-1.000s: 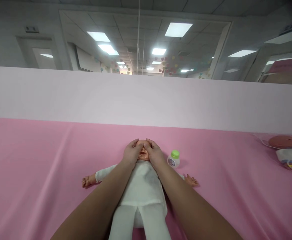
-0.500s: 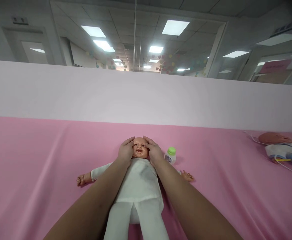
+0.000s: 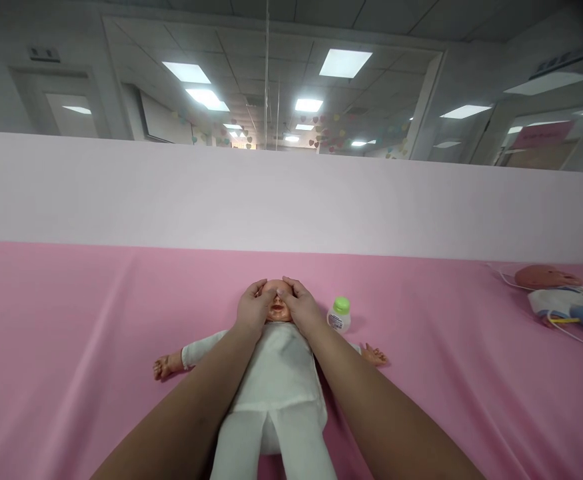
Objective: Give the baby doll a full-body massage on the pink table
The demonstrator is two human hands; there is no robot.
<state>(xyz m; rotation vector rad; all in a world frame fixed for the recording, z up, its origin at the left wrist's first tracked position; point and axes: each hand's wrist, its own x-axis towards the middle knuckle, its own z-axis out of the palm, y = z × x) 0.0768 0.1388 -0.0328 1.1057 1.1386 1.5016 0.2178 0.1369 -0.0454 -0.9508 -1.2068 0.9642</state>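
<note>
A baby doll (image 3: 278,373) in a white top and trousers lies on its back, arms spread, head away from me. My left hand (image 3: 254,308) cups one side of the doll's head, and my right hand (image 3: 299,305) cups the other. Both thumbs rest across the upper face, over the eyes and near the nose. The doll's mouth and chin show between my wrists. Fingers curl round the sides of the head and are partly hidden. Just right of my right hand stands a small clear bottle (image 3: 340,318) with a green cap.
A pink cloth (image 3: 96,320) with soft folds covers the surface. Along its far edge runs a low white wall (image 3: 291,200), with glass above it. At the far right lies a second doll (image 3: 546,277) with white and blue clothing and a thin tube.
My thumbs have moved inward from the sides of the doll's face to its middle, now covering the eyes. The camera view has shifted slightly; the bottle and dolls stay in place.
</note>
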